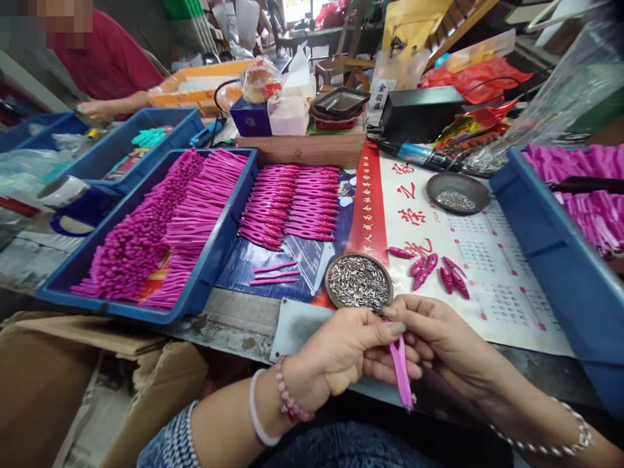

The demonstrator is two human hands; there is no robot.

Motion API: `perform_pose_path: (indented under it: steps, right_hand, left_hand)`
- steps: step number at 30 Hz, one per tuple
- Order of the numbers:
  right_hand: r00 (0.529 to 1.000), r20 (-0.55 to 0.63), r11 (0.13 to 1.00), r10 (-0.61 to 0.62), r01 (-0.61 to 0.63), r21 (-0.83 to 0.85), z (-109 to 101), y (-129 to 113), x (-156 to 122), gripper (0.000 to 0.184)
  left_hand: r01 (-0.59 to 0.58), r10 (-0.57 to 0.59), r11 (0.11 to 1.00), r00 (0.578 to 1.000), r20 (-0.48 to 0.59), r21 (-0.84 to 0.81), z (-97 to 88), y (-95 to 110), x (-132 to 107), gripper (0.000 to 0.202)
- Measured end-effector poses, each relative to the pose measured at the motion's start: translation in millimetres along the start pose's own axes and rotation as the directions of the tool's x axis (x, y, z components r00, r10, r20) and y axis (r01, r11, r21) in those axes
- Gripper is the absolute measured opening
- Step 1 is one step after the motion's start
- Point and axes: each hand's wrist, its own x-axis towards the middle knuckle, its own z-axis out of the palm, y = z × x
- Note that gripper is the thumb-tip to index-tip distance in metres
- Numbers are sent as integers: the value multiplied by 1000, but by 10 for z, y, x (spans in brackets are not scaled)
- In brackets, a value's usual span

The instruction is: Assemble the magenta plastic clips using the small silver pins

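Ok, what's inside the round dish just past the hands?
The round dish is heaped with small silvery metal pieces. They cover its bottom, so nothing beneath them shows; the left hand hides a bit of the near rim.

Cluttered workshop, daylight coming in from a window (297,8) at the far end. Worktable (234,318) is worn grey, topped with a calendar sheet (492,260) and a wooden box (307,151) across the middle. Blue bins (214,260) left and right. Wooden chair (346,62) behind, by another table. Cardboard box (73,383) on the floor at lower left. A person in a red shirt (110,62) sits at the far left corner.
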Motion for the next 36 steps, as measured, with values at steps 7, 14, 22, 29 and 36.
perform_pose_path:
  steps: [7, 14, 22, 29, 36]
  right_hand:
    - [995, 70, 978, -74, 59, 202, 160, 86, -124, 38]
    - [966, 114, 938, -231, 252, -237, 82, 78, -253, 41]
    - [811, 140, 26, -568, 188, -982, -340, -657, 322, 14]
    - [840, 146, -139, -522, 85, -987, -292, -790, 754, 12]
    - [905, 252, 284, -344, 356, -890, -140, -611, 46, 17]
  left_hand:
    - [-130, 111, 976, 987, -116, -174, 134, -206, -12, 46]
    - [-64, 91, 961, 992, 87, -271, 53, -510, 26, 57]
    - [-179, 240, 948, 945, 223, -263, -103, -621, 9, 34]
    - [-176, 194, 976, 970, 149, -125, -193, -624, -60, 47]
    - [-169, 188, 974, 975, 122, -150, -146, -465, -175, 44]
